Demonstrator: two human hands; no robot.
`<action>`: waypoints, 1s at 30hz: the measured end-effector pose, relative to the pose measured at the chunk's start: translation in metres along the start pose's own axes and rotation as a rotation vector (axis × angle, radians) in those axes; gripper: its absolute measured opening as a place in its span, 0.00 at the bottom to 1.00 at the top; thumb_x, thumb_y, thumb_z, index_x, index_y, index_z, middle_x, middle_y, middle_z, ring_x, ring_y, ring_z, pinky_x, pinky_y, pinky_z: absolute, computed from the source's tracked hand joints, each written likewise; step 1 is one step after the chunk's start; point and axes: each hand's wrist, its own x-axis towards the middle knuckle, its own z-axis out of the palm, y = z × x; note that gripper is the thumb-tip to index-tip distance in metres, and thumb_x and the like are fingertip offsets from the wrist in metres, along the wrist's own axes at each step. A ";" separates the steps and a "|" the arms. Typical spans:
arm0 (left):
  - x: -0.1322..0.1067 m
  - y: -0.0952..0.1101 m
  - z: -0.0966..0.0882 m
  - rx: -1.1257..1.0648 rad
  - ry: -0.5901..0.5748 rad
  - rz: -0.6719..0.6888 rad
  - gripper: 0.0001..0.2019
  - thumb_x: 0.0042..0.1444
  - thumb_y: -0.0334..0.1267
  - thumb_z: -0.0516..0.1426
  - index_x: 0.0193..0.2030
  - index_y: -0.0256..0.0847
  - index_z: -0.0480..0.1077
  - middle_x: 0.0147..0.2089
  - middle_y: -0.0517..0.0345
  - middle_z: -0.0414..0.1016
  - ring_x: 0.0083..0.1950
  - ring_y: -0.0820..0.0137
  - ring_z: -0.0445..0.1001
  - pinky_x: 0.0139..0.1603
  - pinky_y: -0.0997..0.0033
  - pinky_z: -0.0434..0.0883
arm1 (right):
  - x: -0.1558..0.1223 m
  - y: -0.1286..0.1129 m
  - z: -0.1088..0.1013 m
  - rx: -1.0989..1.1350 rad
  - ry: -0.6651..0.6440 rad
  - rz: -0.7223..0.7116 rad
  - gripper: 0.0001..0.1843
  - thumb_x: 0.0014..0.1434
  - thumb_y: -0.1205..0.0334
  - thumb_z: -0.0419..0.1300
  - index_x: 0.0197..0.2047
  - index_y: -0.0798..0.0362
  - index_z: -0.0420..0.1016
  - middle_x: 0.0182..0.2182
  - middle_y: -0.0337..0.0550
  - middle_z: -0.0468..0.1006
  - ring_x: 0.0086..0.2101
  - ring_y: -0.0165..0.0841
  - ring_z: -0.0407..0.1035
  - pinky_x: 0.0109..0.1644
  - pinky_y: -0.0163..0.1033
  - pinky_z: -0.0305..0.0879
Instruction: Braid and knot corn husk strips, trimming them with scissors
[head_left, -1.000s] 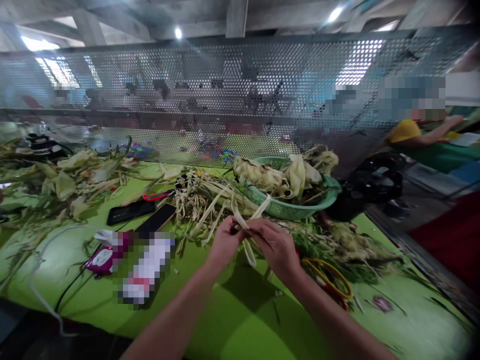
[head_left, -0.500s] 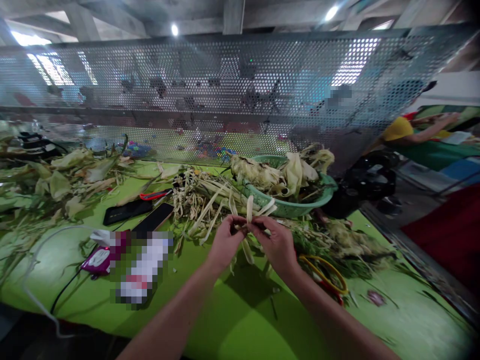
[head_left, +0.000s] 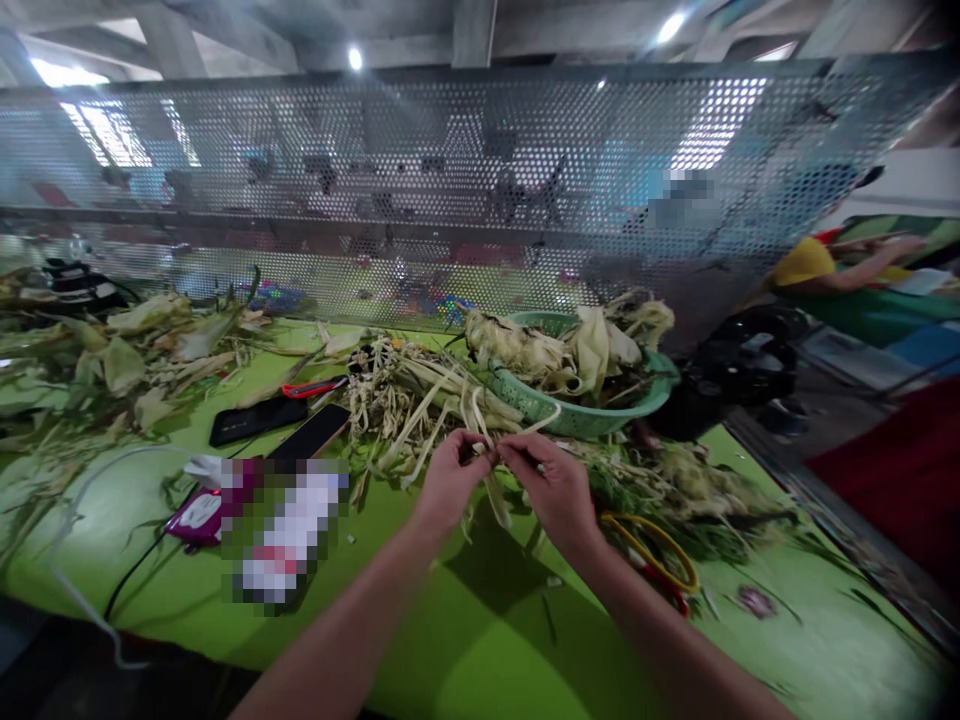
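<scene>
My left hand (head_left: 450,480) and my right hand (head_left: 551,490) meet over the green table (head_left: 480,640), fingertips pinched together on pale corn husk strips (head_left: 491,445). The strips stick up between the fingers and hang down below them. Just behind my hands lies a heap of dried husk strips (head_left: 405,395). A green plastic basket (head_left: 592,410) full of husks stands behind and to the right of my hands.
Two dark phones (head_left: 259,420) lie left of the heap, with red-handled scissors (head_left: 311,388) behind them and a white cable (head_left: 82,500) at the left. Yellow and red rings (head_left: 652,555) lie right of my right wrist. A perforated metal screen (head_left: 450,190) backs the table. Another person's arm (head_left: 862,265) shows at far right.
The upright husk ends have bent down and shifted between my fingers. Both hands stayed in place, still pinched on the strips.
</scene>
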 end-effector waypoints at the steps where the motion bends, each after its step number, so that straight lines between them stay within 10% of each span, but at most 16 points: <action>1: 0.000 -0.001 -0.001 -0.015 0.015 -0.007 0.10 0.46 0.35 0.62 0.35 0.37 0.68 0.31 0.61 0.69 0.32 0.77 0.66 0.34 0.77 0.63 | 0.000 0.000 0.000 0.015 0.005 0.013 0.08 0.57 0.57 0.59 0.35 0.51 0.75 0.32 0.41 0.77 0.33 0.34 0.70 0.40 0.38 0.64; 11: -0.001 0.009 0.000 -0.127 0.023 -0.128 0.11 0.43 0.35 0.63 0.34 0.36 0.69 0.29 0.60 0.69 0.27 0.78 0.64 0.28 0.79 0.62 | 0.010 0.004 -0.004 0.347 0.029 0.376 0.17 0.53 0.49 0.62 0.37 0.54 0.76 0.25 0.39 0.75 0.22 0.28 0.61 0.24 0.33 0.57; 21: 0.001 0.001 -0.003 -0.130 -0.003 -0.191 0.14 0.39 0.35 0.66 0.34 0.36 0.70 0.26 0.61 0.69 0.26 0.78 0.65 0.27 0.77 0.65 | 0.010 -0.011 -0.014 0.602 -0.067 0.318 0.12 0.52 0.53 0.64 0.35 0.51 0.71 0.30 0.40 0.75 0.21 0.26 0.62 0.24 0.34 0.61; 30: 0.006 0.013 -0.012 -0.086 -0.191 -0.228 0.18 0.38 0.32 0.65 0.38 0.35 0.69 0.31 0.58 0.71 0.29 0.77 0.67 0.30 0.75 0.68 | 0.018 -0.014 -0.025 0.185 -0.292 0.182 0.12 0.53 0.52 0.63 0.33 0.52 0.80 0.29 0.41 0.78 0.31 0.34 0.69 0.37 0.37 0.64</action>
